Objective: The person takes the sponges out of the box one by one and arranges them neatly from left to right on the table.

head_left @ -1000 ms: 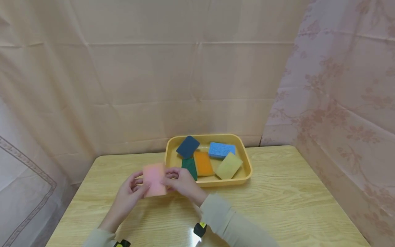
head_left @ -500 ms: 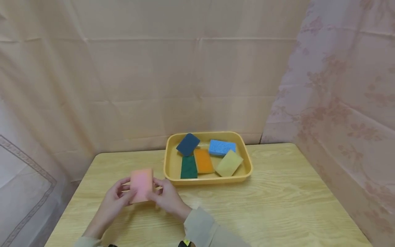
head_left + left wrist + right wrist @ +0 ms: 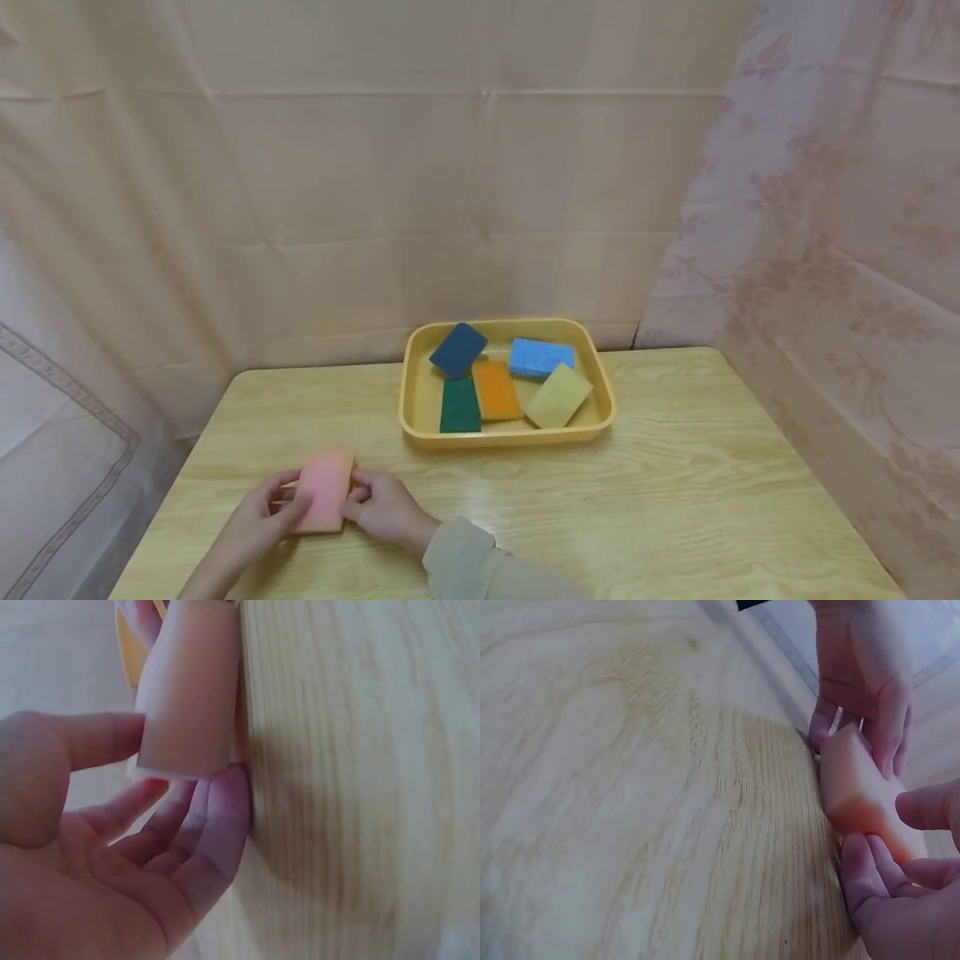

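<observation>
A pink sponge (image 3: 324,493) with peach-coloured sides is at the table's front left, held at both ends. My left hand (image 3: 258,517) grips its left end, thumb on the upper face and fingers at the end near the tabletop. On its right side my right hand (image 3: 386,507) holds the edge with curled fingers and thumb. The right wrist view has the sponge (image 3: 862,791) tilted close to the wood, the right fingertips (image 3: 859,855) at its lower edge. Seen from the left wrist, the sponge (image 3: 191,690) has a narrow gap or shadow along the table.
A yellow tray (image 3: 510,439) stands at the back middle of the wooden table (image 3: 637,500). It contains a dark blue sponge (image 3: 459,350), a green pad (image 3: 460,406), an orange sponge (image 3: 497,390), a light blue sponge (image 3: 542,357) and a pale yellow sponge (image 3: 558,396). Curtains hang behind.
Both hands have carried the pink sponge left and toward the table's front, away from the tray, and lowered it close to the tabletop. The tray's contents look unchanged.
</observation>
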{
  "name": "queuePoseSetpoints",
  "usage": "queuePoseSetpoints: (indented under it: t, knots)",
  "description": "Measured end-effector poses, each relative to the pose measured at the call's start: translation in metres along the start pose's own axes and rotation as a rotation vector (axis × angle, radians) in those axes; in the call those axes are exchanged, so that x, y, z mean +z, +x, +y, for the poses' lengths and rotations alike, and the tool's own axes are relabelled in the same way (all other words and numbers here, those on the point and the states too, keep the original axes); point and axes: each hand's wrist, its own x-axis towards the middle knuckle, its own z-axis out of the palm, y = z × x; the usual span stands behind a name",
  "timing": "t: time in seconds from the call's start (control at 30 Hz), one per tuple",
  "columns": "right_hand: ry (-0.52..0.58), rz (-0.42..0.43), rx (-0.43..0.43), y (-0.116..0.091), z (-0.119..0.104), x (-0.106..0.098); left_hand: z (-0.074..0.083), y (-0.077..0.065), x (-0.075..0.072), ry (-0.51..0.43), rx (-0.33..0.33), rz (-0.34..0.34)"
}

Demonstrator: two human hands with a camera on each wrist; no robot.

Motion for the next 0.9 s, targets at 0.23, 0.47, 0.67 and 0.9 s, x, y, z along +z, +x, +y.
queuePoseSetpoints:
  t: [0.23,0.47,0.67,0.9]
  knots:
    - [-0.130,-0.002,-0.009,0.001,-0.005,0.007,-0.005,0.003,-0.004,0.052,0.001,-0.021]
    - [-0.234,-0.031,0.043,0.003,-0.015,0.007,-0.002,0.008,0.000,0.139,0.046,0.043]
    - [-0.290,-0.040,0.047,0.004,-0.014,0.005,0.004,0.012,0.003,0.151,0.051,0.036]
    - [-0.302,-0.058,0.076,0.004,-0.015,0.004,0.005,0.016,0.005,0.130,-0.002,0.031]
